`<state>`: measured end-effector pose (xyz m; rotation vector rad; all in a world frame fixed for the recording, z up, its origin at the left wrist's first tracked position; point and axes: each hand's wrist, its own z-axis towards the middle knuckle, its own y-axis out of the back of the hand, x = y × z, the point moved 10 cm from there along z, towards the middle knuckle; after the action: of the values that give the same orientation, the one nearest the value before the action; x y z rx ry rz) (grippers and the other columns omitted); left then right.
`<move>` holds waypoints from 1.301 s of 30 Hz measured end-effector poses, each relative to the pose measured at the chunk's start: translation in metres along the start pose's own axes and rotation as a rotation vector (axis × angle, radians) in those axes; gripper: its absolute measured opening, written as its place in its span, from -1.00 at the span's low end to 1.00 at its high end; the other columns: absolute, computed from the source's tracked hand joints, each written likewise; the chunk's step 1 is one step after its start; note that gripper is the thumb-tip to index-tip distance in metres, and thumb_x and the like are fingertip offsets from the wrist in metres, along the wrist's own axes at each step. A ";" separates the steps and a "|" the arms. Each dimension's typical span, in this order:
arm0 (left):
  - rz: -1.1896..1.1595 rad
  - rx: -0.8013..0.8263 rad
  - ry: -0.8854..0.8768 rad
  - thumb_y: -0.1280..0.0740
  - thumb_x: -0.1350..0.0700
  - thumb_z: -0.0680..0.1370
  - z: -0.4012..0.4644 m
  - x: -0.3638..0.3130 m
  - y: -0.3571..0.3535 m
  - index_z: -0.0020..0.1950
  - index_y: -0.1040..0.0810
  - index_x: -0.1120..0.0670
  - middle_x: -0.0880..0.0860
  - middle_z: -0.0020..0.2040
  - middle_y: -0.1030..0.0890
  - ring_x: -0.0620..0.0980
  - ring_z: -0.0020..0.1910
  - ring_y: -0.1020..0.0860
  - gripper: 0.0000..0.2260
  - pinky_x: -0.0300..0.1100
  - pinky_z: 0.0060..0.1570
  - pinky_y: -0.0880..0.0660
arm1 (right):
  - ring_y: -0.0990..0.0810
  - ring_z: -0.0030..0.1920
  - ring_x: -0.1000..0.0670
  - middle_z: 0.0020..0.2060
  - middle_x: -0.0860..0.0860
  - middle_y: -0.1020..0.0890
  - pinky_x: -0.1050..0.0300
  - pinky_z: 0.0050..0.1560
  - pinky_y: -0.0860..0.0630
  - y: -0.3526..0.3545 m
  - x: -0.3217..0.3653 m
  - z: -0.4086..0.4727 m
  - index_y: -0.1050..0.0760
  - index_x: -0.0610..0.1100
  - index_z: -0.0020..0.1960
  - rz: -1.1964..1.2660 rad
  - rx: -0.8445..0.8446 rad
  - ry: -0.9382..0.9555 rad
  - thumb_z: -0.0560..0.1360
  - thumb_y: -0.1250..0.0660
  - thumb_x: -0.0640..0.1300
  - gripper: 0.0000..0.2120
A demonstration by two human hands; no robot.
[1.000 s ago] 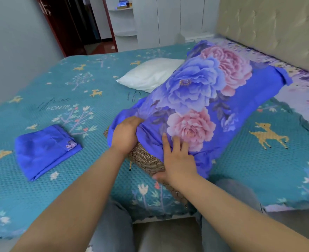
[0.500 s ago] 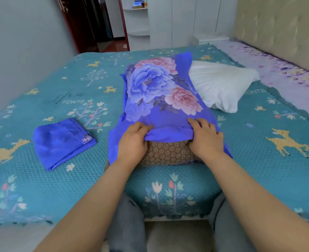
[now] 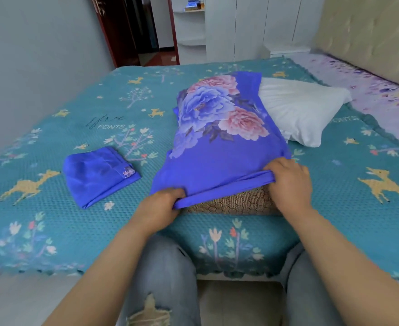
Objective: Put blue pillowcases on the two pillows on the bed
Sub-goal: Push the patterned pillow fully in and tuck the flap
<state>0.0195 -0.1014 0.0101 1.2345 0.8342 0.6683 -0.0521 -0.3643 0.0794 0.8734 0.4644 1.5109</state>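
Both hands, the left hand (image 3: 163,201) and right hand (image 3: 287,180), pinch the open hem of the floral pillowcase (image 3: 219,147). I'd draw it evenly over the brown pillow (image 3: 236,202) end showing, keeping corners aligned.

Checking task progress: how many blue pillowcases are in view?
2. A floral pillowcase covers the brown pillow mid-bed, both hands gripping its hem; a folded pillowcase lies left of it.

The bed (image 3: 81,227) carries a cased pillow (image 3: 219,137) at its near edge. A folded pillowcase (image 3: 95,175) lies left, a white pillow (image 3: 302,111) behind right
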 end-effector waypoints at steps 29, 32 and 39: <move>0.527 0.192 0.304 -0.16 0.17 0.53 -0.013 0.036 -0.033 0.17 -0.52 0.02 0.03 0.22 -0.51 0.05 0.21 -0.48 -0.74 -0.06 0.14 -0.37 | -0.57 0.00 0.09 -0.04 0.17 -0.63 0.22 -0.03 -0.43 -0.073 -0.031 -0.132 -0.59 0.05 -0.05 -0.085 1.119 0.085 0.44 -0.22 -0.06 -0.80; 0.235 -0.229 0.130 -0.21 0.19 0.48 -0.005 0.008 0.008 0.04 -0.53 0.10 0.12 0.03 -0.52 0.19 -0.02 -0.54 -0.81 0.00 -0.10 -0.50 | -0.54 -0.26 0.10 -0.34 0.13 -0.58 0.17 -0.16 -0.48 -0.053 -0.002 -0.111 -0.55 -0.05 -0.15 0.153 0.902 0.067 0.45 -0.21 0.10 -0.75; 0.054 -0.389 -0.187 -0.16 -0.38 0.44 0.039 -0.091 0.028 0.49 -0.16 -0.10 0.06 0.50 -0.20 0.21 0.42 -0.23 -0.31 0.18 0.33 -0.23 | -0.49 0.14 -0.07 0.09 -0.03 -0.57 0.03 0.14 -0.42 0.008 0.025 0.012 -0.50 -0.05 0.18 0.365 0.031 -0.033 0.52 -0.12 0.12 -0.63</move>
<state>0.0020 -0.1906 0.0587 0.9502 0.4881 0.7076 -0.0472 -0.3438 0.0986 1.0466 0.3156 1.8213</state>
